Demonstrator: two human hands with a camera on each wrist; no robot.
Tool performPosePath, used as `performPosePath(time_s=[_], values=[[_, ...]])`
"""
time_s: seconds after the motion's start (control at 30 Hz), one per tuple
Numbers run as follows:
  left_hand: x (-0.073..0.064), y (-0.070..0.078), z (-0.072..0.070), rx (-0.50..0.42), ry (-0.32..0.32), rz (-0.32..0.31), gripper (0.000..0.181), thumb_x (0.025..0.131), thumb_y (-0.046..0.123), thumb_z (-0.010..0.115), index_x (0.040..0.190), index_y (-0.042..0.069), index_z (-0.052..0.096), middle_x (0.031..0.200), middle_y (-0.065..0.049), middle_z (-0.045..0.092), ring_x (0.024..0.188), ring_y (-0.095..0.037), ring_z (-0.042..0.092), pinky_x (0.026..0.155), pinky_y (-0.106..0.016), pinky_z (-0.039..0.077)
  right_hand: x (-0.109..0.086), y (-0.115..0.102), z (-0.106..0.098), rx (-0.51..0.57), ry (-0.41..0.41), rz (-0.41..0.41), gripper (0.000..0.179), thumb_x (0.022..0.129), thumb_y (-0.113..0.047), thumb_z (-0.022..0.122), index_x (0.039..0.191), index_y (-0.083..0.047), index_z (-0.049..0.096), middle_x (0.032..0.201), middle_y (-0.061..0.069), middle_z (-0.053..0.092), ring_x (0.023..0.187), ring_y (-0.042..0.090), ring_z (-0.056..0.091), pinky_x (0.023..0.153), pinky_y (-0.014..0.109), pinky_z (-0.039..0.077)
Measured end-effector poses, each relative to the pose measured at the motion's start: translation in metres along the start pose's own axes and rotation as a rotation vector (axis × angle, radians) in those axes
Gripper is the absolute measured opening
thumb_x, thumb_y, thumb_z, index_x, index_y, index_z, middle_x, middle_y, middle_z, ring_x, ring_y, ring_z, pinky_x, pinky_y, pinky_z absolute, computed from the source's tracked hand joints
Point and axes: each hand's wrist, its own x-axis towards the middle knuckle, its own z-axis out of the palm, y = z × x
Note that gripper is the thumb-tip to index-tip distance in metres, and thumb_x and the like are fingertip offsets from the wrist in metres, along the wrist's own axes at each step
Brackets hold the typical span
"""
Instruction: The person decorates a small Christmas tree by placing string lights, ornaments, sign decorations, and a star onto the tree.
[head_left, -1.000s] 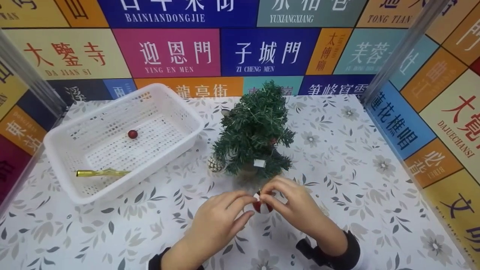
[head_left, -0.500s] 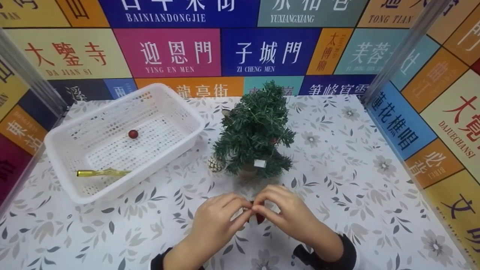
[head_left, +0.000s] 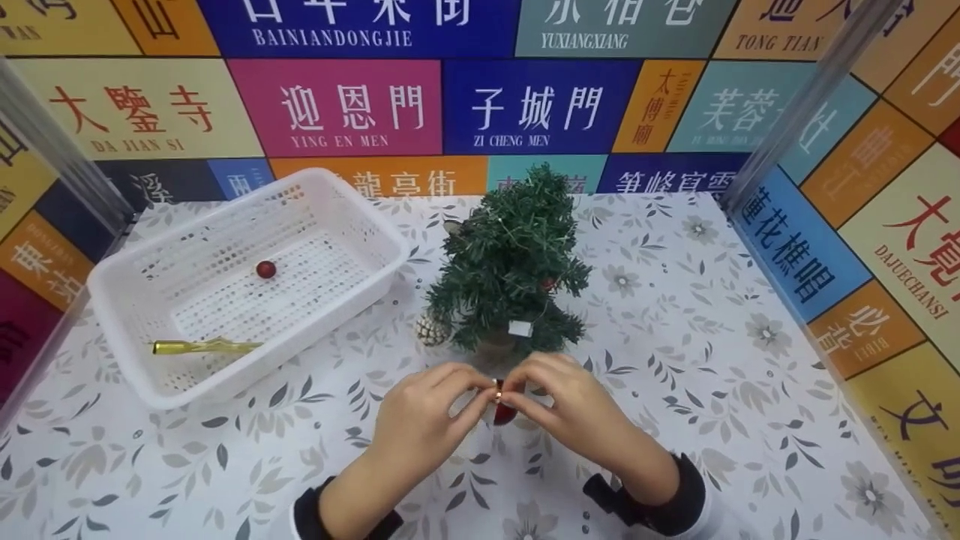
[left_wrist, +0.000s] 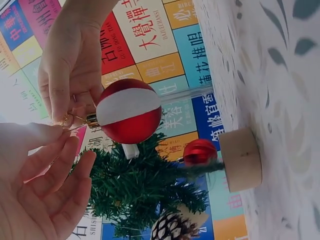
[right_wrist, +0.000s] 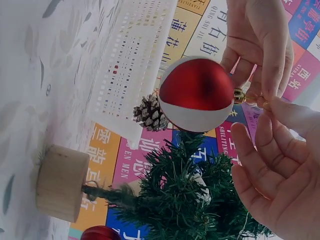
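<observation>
A red-and-white Christmas ball (left_wrist: 129, 111) hangs by its gold cap and thin gold loop between my hands. With thumb and fingertips my left hand (head_left: 424, 412) pinches the loop, its other fingers loosely bent in the left wrist view. My right hand (head_left: 574, 409) pinches the same loop from the other side, fingertips meeting the left ones. Just beyond stands a small green Christmas tree (head_left: 517, 262) on a round wooden base (right_wrist: 62, 182). A red ball (left_wrist: 200, 151) hangs low on it, and a pinecone (head_left: 433, 328) is at its left side.
A white perforated basket (head_left: 247, 300) at the left holds a small red ball (head_left: 265, 269) and a gold strip-like item (head_left: 206, 347). The table (head_left: 750, 420) has a leaf-patterned cover. Printed panels (head_left: 334, 105) stand behind and at both sides.
My hands have come together at the loop; a second ago their fingertips were apart. They dipped toward me, then rose slightly, shifting a little left with the ball. Tree and basket have stayed put.
</observation>
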Motion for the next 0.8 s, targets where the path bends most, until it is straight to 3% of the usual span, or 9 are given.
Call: performPosePath(time_s=[0.2,0.37,0.53,0.8], values=[[0.022,-0.011,-0.002,0.106,0.054,0.035,0.009,0.078,0.020,0.080,0.081,0.017,0.072,0.079,0.006,0.070,0.066,-0.007,0.065,0.057,-0.019,0.052,0.019,0.008,0.000,-0.148,0.125,-0.011,0.010,0.082,-0.013,0.076,0.086,-0.013,0.067,0.081,-0.005,0.065,0.076,0.010,0.059,0.074,0.031,0.048],[0.037,-0.017,0.004,0.169,0.066,-0.012,0.008,0.082,0.022,0.076,0.080,0.015,0.072,0.078,0.003,0.070,0.064,-0.012,0.064,0.055,-0.022,0.052,0.031,0.014,0.006,-0.264,0.230,0.032,0.010,0.079,-0.011,0.077,0.083,-0.010,0.068,0.079,0.000,0.066,0.078,0.017,0.059,0.071,0.034,0.048],[0.043,-0.021,0.013,0.222,0.074,-0.069,0.009,0.082,0.022,0.076,0.079,0.015,0.073,0.076,0.002,0.070,0.061,-0.013,0.064,0.051,-0.024,0.051,0.037,0.019,0.014,-0.381,0.315,0.063,0.011,0.077,-0.013,0.080,0.078,-0.010,0.069,0.073,0.002,0.066,0.076,0.021,0.058,0.067,0.035,0.047],[0.056,-0.028,0.019,0.286,0.080,-0.085,0.011,0.085,0.023,0.073,0.080,0.014,0.074,0.076,0.001,0.070,0.062,-0.016,0.064,0.053,-0.027,0.052,0.047,0.025,0.017,-0.484,0.400,0.098,0.012,0.078,-0.017,0.079,0.075,-0.009,0.070,0.071,0.004,0.068,0.078,0.026,0.059,0.067,0.038,0.045]])
